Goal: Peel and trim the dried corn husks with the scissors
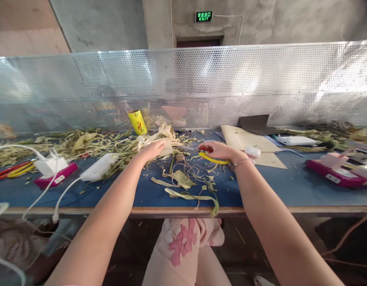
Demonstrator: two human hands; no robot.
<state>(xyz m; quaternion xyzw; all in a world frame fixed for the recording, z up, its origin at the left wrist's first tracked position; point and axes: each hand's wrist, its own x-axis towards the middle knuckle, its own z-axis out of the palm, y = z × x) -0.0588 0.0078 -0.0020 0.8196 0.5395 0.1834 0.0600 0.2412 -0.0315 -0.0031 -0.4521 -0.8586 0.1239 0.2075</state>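
Note:
At the middle of the blue table, my left hand [155, 150] is closed around a pale dried husk [168, 147], which looks like corn husk. My right hand [219, 150] grips scissors [213, 159] with one red and one yellow handle. Their blades point left toward the husk; the tips lie close to it, and contact is unclear. Below and between both hands, thin roots or threads [192, 165] lie tangled with dry leaf pieces. A long pale green strip [192, 195] hangs slightly over the table's front edge.
Shredded husks [82, 141] cover the back left. A yellow tube [137, 122] leans by the perforated metal screen [201, 87]. A white power bank [100, 167], magenta chargers [56, 174] with cables and more scissors [14, 170] lie left. Cardboard sheets [245, 139] and a white bottle [253, 152] are right.

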